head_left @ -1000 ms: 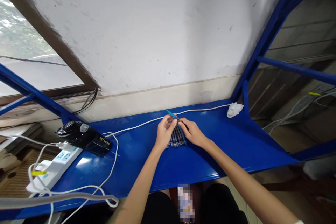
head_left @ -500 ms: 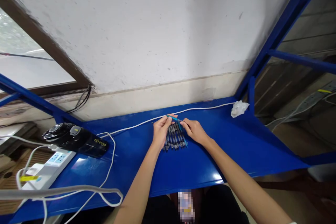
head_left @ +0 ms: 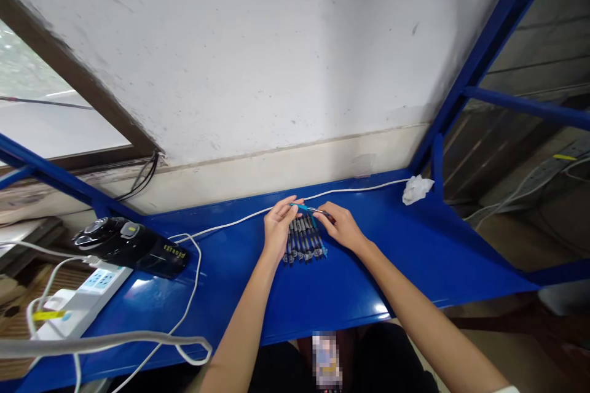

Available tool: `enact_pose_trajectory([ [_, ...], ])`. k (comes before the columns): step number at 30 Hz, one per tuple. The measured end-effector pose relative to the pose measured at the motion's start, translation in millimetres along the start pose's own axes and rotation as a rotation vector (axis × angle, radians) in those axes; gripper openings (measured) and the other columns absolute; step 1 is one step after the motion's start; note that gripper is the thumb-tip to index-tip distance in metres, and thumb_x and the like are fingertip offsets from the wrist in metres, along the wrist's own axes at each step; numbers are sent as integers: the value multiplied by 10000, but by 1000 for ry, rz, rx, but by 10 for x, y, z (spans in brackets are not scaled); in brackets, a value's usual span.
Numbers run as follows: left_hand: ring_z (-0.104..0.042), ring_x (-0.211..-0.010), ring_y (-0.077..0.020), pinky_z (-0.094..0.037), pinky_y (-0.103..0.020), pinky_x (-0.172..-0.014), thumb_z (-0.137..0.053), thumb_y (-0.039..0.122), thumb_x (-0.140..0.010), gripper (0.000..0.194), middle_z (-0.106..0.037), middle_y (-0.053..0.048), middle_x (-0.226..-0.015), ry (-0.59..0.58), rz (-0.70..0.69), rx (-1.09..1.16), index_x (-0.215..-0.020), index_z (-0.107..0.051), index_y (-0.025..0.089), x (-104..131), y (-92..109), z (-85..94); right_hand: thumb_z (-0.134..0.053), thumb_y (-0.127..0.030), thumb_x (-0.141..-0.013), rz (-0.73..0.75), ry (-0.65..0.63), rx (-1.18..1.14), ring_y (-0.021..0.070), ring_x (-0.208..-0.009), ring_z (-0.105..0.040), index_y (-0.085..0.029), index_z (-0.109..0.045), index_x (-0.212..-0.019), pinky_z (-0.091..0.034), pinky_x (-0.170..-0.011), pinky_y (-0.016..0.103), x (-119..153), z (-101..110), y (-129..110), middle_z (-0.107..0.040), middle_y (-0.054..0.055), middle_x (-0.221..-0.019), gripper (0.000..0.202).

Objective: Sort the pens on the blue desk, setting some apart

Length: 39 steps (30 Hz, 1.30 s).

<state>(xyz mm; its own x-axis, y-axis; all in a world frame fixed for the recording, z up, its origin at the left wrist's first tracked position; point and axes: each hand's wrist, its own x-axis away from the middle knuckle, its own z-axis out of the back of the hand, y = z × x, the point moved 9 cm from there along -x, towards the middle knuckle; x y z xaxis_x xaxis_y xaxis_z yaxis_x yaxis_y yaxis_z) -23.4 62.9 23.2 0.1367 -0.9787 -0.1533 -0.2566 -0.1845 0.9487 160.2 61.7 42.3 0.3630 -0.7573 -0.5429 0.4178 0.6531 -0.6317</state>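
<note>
A white wall fills the upper view, with a window at the far left and a blue frame rising at the right. Below it runs a blue shelf, its bare surface stretching out to both sides of the hands. A white cable trails along the shelf's back edge and loops down toward the front left. At the left end sit a white power strip and, just behind it, a black device. A crumpled white tissue lies at the shelf's far right corner.

Near the middle of the shelf lies a row of dark pens, side by side and touching. The left hand rests at the row's left edge, the right hand at its right – both with fingers pinched narrow on the ends of one blue pen, held crosswise just above the far end of the row.
</note>
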Motion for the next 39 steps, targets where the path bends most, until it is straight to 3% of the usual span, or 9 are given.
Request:
enact_pose_trajectory([
  [6, -747, -865, -210, -573, -308, -769, -882, 447, -817, 308, -819, -88, -956, 78, -2, -34, -969, -809, 190, -37, -66, 126, -357, -415, -1163, -2, -41, 29, 218, -849, -643, -233, -680, -1057, -502, -814, 337, 0, -34, 29, -688, 63, -932, 386],
  [9, -713, -751, -176, -552, -285, -721, -893, 452, -806, 310, -774, -46, -803, 104, 11, -47, -932, -804, 183, -47, -107, 156, -408, -400, -1151, -21, -47, 11, 223, -879, -666, -242, -637, -1102, -503, -816, 334, 13, -52, 74, -697, 64, -986, 283],
  [14, -699, -723, -164, -533, -273, -701, -898, 474, -795, 322, -759, -29, -778, 106, 14, -63, -846, -761, 188, -38, -99, 157, -465, -399, -1130, -81, -119, -61, 220, -761, -675, -250, -548, -1196, -505, -727, 325, 43, -138, 117, -706, 21, -900, 184],
  [17, -688, -691, -149, -532, -275, -702, -876, 490, -821, 334, -778, -36, -808, 95, 14, -68, -813, -733, 188, -32, -85, 156, -446, -407, -1140, -49, -118, -24, 234, -856, -688, -245, -573, -1268, -531, -812, 355, 26, -120, 44, -716, 48, -973, 242],
  [21, -726, -792, -187, -551, -300, -733, -860, 511, -833, 355, -816, -85, -934, 63, 21, -72, -798, -716, 188, -22, -81, 113, -365, -387, -1161, 25, -85, 3, 248, -960, -672, -239, -646, -1188, -525, -889, 378, 3, -75, -20, -705, 89, -1032, 319],
  [26, -702, -718, -174, -534, -298, -726, -873, 499, -822, 349, -786, -48, -801, 69, 20, -96, -784, -707, 194, -1, -90, 80, -447, -388, -1139, -33, -71, -48, 242, -914, -683, -241, -609, -1138, -534, -840, 370, 42, -89, 99, -713, 76, -1014, 219],
  [32, -658, -652, -151, -504, -285, -703, -845, 520, -847, 382, -749, -19, -743, 77, 9, -117, -736, -665, 201, 23, -82, 87, -456, -370, -1139, 31, -76, 50, 267, -1010, -666, -261, -624, -1333, -532, -946, 431, 42, -81, -34, -713, 97, -1093, 278],
  [39, -717, -721, -194, -527, -308, -750, -795, 553, -886, 449, -719, -14, -664, 84, -11, -132, -670, -590, 218, 26, -55, 102, -439, -369, -1145, 24, 17, 11, 259, -954, -655, -244, -647, -1145, -541, -878, 407, 42, -15, 39, -694, 94, -1032, 243],
])
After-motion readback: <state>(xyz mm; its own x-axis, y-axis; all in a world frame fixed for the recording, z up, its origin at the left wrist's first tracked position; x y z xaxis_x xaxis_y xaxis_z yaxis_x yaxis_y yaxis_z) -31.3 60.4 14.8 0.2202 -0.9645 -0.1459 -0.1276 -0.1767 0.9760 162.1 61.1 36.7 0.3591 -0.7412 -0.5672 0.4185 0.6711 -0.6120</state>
